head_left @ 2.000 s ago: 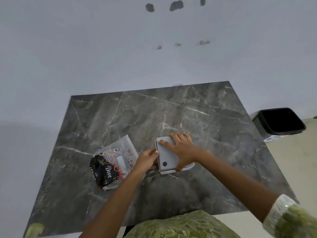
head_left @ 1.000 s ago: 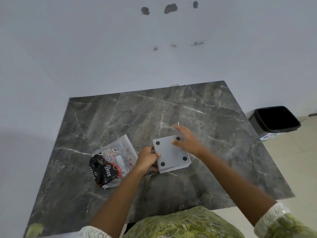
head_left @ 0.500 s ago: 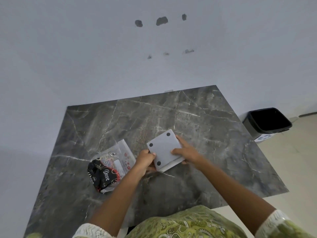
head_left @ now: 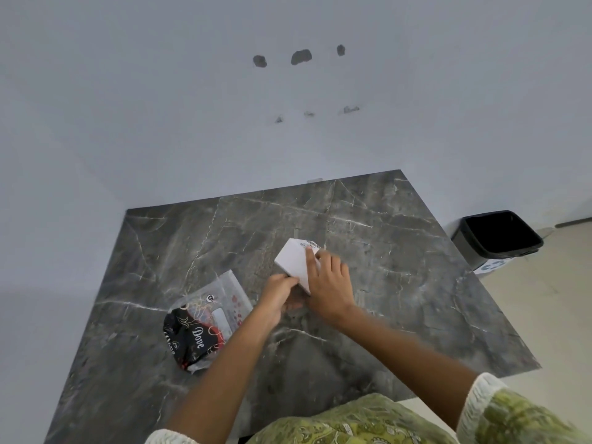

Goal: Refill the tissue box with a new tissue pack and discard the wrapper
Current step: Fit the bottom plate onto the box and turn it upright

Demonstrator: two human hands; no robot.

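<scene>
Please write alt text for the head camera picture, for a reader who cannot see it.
Two hands, left and right, hold a white tissue box tilted above a dark marble table. A tissue pack in a printed wrapper lies on the table to their left, and a black bin stands on the floor at the right.

Hidden and cut-off parts

The near corner of the white tissue box (head_left: 296, 262) in the middle of the frame is covered by the left hand (head_left: 277, 294) and right hand (head_left: 330, 285), and the small print on its top is too blurred to be read. The green sleeves (head_left: 519, 415) are cut off by the bottom edge. The table (head_left: 400, 315) is cut off at the lower left.
</scene>
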